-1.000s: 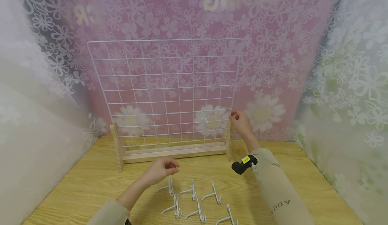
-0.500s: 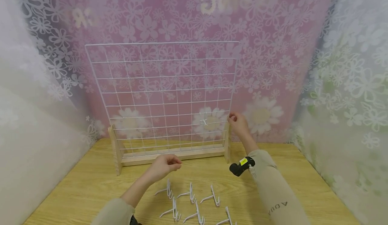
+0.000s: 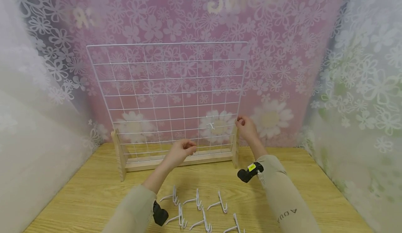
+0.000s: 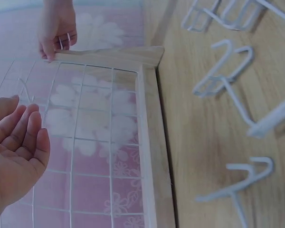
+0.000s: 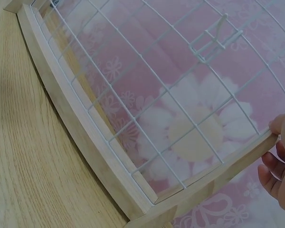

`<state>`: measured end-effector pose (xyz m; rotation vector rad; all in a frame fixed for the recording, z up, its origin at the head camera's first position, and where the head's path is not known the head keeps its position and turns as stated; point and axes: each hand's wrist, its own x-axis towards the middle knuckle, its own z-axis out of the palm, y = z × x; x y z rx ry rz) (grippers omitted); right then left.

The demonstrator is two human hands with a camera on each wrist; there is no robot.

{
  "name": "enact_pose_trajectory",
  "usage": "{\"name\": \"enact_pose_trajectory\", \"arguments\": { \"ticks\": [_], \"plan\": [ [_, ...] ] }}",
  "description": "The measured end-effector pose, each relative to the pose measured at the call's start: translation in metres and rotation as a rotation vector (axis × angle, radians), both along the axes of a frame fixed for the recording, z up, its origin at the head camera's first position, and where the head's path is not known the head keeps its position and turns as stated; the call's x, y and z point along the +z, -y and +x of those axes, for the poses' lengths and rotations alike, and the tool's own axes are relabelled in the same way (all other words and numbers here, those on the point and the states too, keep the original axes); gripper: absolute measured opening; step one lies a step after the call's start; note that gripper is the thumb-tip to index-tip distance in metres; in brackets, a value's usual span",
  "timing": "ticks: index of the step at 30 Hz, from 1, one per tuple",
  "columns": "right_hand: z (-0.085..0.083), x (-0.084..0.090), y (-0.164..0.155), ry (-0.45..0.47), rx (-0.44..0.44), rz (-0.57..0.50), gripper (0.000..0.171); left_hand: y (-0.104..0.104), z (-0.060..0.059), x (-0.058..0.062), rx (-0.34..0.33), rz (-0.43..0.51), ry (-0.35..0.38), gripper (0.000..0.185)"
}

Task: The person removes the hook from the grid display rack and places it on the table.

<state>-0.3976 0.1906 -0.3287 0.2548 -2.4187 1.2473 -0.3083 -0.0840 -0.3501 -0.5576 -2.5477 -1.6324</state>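
the left hand (image 3: pixel 182 151) is raised off the bench (image 3: pixel 78 191), forearm reaching forward, fingers loosely curled with the palm hollow and nothing in it; it hovers just in front of the low rows of the wire grid (image 3: pixel 166 86). the right hand (image 3: pixel 246 128) is stretched further forward and higher, fingers and thumb pinching the top of the grid's right wooden post (image 3: pixel 234 145), beside the wire edge.

the grid stands upright between and beyond both hands, broad face toward the person, long axis running left to right, its foot in a wooden base (image 3: pixel 176 159). one white hook (image 3: pixel 212 124) hangs on it between the hands, nearer the right one, its prong pointing out toward the person. loose hooks (image 3: pixel 201 210) lie flat on the bench below and behind both hands, close to the sleeves.
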Motion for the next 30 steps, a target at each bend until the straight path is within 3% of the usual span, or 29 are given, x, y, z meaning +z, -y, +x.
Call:
{"name": "enact_pose_trajectory", "arguments": {
  "ticks": [6,11,16,23,30],
  "plan": [
    [0.0,0.0,0.002,0.019,-0.035,0.054,0.013,-0.01,-0.011,0.013,0.039,0.02,0.0,0.018],
    [0.0,0.0,0.001,0.008,-0.039,0.051,0.012,-0.016,-0.019,0.021,0.064,0.07,0.017,0.021],
    [0.001,0.0,0.0,-0.005,-0.033,0.054,0.011,-0.024,-0.025,0.028,0.084,0.061,0.016,0.024],
    [-0.002,-0.001,-0.002,0.006,-0.031,0.074,0.012,-0.038,-0.036,0.034,0.119,0.011,-0.05,0.028],
    [-0.001,0.0,-0.001,0.018,-0.022,0.069,0.012,-0.049,-0.045,0.04,0.158,0.015,-0.082,0.02]
  ]
}}
